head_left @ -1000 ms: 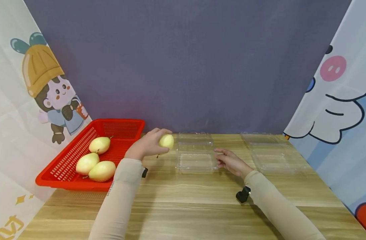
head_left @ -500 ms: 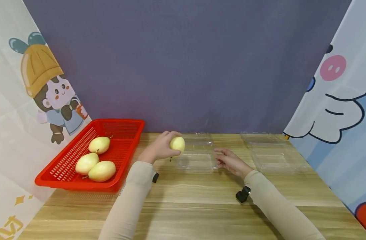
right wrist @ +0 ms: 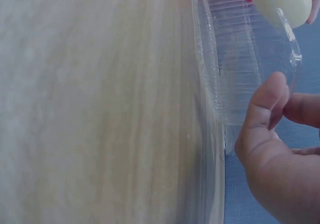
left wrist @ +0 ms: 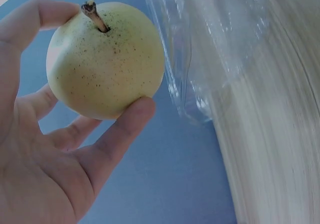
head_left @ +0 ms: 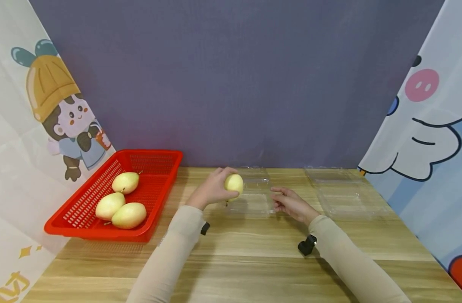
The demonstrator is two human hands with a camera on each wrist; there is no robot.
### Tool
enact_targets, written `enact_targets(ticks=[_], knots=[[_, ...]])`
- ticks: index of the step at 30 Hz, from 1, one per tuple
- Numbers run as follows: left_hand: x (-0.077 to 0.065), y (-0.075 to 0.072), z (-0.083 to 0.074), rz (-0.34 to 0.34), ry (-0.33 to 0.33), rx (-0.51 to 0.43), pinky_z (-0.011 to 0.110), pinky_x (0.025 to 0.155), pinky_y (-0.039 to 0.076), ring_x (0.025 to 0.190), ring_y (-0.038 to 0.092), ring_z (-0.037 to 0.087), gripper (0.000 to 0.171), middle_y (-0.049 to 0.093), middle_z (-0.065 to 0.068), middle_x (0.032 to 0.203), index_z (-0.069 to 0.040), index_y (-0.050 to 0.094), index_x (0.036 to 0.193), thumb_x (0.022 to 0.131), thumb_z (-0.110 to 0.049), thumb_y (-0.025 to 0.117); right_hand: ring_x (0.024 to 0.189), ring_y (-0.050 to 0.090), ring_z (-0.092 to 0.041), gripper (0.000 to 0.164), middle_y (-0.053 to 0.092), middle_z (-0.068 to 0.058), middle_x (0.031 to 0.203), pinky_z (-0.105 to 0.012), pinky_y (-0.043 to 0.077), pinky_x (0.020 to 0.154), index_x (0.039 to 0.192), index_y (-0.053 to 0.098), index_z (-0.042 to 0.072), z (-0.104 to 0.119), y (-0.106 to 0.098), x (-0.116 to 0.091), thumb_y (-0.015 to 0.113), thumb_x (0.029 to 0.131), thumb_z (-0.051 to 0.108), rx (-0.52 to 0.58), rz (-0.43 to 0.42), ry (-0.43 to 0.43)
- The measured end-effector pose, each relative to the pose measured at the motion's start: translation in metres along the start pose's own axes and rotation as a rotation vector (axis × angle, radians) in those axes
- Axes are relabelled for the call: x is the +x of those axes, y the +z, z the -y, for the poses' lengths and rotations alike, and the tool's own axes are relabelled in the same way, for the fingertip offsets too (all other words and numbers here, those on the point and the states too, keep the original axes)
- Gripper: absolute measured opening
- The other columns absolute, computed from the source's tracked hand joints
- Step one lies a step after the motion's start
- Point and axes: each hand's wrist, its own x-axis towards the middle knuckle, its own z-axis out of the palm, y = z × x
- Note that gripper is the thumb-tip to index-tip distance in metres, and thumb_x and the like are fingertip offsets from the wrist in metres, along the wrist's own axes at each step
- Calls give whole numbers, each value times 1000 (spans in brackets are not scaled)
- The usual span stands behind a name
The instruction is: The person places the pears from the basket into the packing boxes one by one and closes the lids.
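My left hand [head_left: 214, 187] holds a pale yellow pear [head_left: 234, 183] between thumb and fingers. In the left wrist view the pear [left wrist: 112, 66] shows its short brown stem and small speckles. It hangs over the left part of a clear plastic clamshell box [head_left: 255, 204], whose lid lies folded back behind the tray. At the box's right edge, my right hand [head_left: 292, 206] pinches the rim between thumb and fingers; the right wrist view shows the ribbed wall of the box [right wrist: 232, 64] right by the thumb.
A red slotted basket [head_left: 160, 198] on the left contains several pears, among them one pear [head_left: 129, 216] near its front. A second open clear box [head_left: 344, 203] stands on the wooden table [head_left: 238, 261] at right. A grey-blue panel [head_left: 238, 84] rises behind.
My left hand has carried the pear rightward, from beside the clear box to above its left part. The right hand stays at the box's rim.
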Motion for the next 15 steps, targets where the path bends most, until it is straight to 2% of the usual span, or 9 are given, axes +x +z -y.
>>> enact_targets(ticks=[9,15], knots=[[6,16,-12,11,11,-1,42,77,54,109,57,31,65,52,14,132,-20,55,140,81,-29,80,75,50,-11,56,51,-9,95,-26,50,68,155,17,-8,1,0,0,41,108,9,-5,0,-2],[7,26,-15,20,-6,-19,44,80,55,110,57,28,66,51,13,138,-22,54,141,81,-34,80,77,51,-11,56,50,-10,97,-26,51,69,154,19,-8,2,2,-1,43,108,10,-14,-12,3]])
